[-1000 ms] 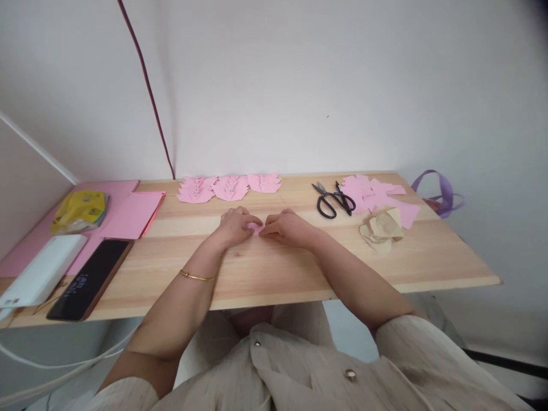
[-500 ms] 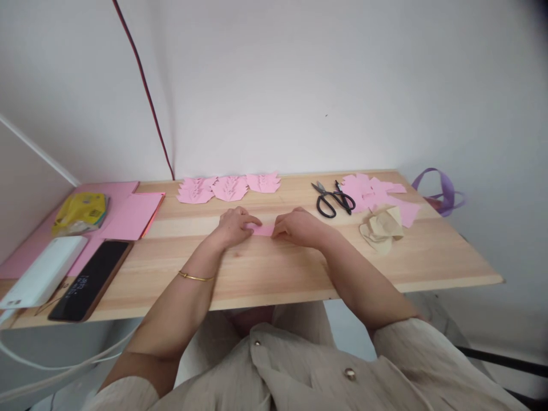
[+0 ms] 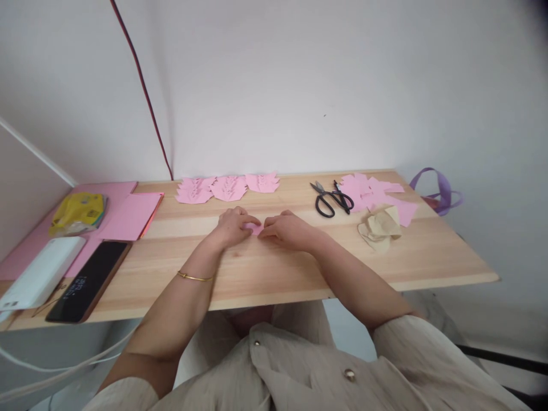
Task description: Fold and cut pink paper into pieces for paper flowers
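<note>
Between my two hands a small piece of pink paper lies on the wooden table, mostly covered by my fingers. My left hand holds its left side, fingers curled and pressing it to the wood. On the right side, the bunched fingertips of my right hand press on the paper close to the left fingers. Behind the hands, three pink paper cutouts with jagged edges stand in a row near the wall.
Black-handled scissors and a black pen lie right of centre, beside pink paper scraps and crumpled tan paper. At left are pink sheets, a yellow packet, a white power bank and a phone.
My right hand has slid left toward my left hand, and less of the pink paper shows between them. My left hand stays nearly in place.
</note>
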A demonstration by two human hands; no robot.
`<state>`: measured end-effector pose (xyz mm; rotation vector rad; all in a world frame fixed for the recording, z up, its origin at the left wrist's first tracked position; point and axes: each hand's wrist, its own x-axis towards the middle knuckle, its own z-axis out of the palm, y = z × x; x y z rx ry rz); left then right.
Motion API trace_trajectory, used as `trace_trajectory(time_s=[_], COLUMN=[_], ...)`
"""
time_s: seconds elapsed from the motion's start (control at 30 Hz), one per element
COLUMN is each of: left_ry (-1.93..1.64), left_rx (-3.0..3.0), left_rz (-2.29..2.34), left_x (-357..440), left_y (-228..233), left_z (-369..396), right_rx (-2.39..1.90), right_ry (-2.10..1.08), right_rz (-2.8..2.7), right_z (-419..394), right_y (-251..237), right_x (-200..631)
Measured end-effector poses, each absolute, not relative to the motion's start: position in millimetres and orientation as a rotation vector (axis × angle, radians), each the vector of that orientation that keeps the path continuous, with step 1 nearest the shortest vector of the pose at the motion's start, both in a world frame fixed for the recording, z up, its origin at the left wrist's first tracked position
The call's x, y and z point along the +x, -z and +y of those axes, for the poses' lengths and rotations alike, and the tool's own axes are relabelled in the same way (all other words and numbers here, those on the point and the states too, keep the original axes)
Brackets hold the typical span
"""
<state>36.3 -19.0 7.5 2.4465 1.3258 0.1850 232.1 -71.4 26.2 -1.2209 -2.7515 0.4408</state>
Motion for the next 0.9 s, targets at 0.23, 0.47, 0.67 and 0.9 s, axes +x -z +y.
trace_trajectory(time_s=[0.23, 0.47, 0.67, 0.9], left_ry=[-0.179, -0.205, -0.222, -0.316], left_rx=[2.428, 2.42, 2.445, 2.437], left_rz=[1.317, 1.329, 1.359, 1.349], left_x=[34.6, 34.3, 33.6, 32.6], left_y=[-5.7, -6.3, -4.6, -2.2], left_z=[-17.3, -18.9, -21.1, -18.8], right_rx=[-1.354, -1.383, -1.429, -1.47], right_ry=[-0.538, -0.484, -0.374, -0.416], right_rz=[-2.729, -2.672, -2.621, -2.623], right_z=[-68.0, -63.4, -66.5, -65.4], right_y=[-33.2, -30.1, -26.3, -22.2], right_x=[248.6, 248.3, 233.6, 233.1])
